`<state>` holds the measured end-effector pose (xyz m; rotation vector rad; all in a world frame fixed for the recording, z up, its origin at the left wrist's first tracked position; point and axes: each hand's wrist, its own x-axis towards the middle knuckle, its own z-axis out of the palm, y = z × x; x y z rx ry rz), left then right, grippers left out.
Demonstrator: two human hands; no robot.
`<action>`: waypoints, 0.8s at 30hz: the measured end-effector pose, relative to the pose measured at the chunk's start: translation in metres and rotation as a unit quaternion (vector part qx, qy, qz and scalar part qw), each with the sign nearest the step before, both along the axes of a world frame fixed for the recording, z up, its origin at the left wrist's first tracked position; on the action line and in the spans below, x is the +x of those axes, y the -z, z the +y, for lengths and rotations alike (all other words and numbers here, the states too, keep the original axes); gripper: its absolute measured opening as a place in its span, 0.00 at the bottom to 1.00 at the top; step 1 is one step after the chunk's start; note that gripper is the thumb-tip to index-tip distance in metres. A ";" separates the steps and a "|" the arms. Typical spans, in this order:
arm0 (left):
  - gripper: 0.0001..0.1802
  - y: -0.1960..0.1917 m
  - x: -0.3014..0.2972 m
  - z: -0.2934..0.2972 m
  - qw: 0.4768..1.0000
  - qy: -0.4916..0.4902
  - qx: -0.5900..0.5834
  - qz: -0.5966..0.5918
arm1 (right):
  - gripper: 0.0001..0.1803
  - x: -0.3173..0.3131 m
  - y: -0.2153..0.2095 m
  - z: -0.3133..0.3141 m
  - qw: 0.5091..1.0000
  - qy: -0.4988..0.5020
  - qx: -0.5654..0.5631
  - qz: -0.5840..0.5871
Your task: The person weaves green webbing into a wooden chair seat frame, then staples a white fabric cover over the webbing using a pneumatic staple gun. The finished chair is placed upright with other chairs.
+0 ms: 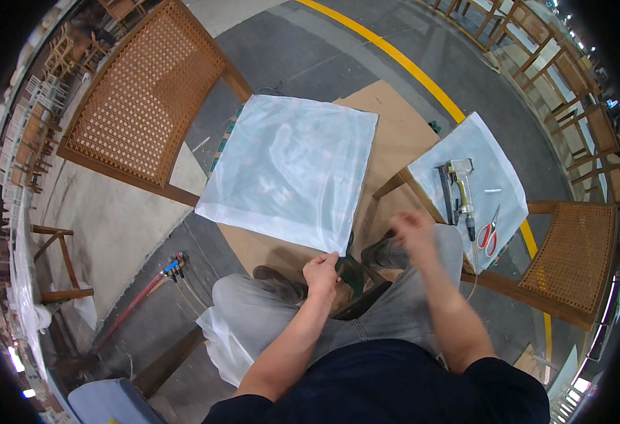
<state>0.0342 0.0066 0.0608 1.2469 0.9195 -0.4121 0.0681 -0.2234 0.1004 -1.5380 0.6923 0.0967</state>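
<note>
A square sheet of thin white fabric [292,169] lies spread over a seat panel in front of my knees. My left hand [322,272] is closed on the near edge of that fabric, by a dark green frame part [352,272]. My right hand [412,233] is blurred in mid-air to the right of the fabric, fingers spread, holding nothing. A staple gun [458,191] and red-handled scissors [488,230] rest on a fabric-covered chair seat [480,145] just beyond my right hand.
A wooden chair with a cane back [147,92] lies to the left. A brown board [395,141] sits under the work. Another cane seat [571,247] is at right, several chairs stand along the far right, and hoses [147,290] cross the floor at left.
</note>
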 end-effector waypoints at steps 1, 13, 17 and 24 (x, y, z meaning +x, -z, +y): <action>0.10 -0.002 0.001 -0.007 1.000 0.013 -0.003 -0.006 | 0.15 0.005 0.010 -0.052 0.996 0.018 -0.053 -0.066; 0.08 -0.004 -0.004 -0.015 0.999 -0.016 -0.016 -0.030 | 0.15 0.031 0.002 -0.145 0.946 -0.143 -0.272 -0.106; 0.08 -0.002 -0.002 -0.005 1.000 -0.026 -0.004 -0.013 | 0.15 0.031 -0.011 -0.056 0.932 -0.213 -0.281 -0.084; 0.09 0.013 -0.002 -0.022 0.991 0.040 0.114 -0.065 | 0.30 0.062 0.002 -0.222 0.810 -0.001 -0.583 0.064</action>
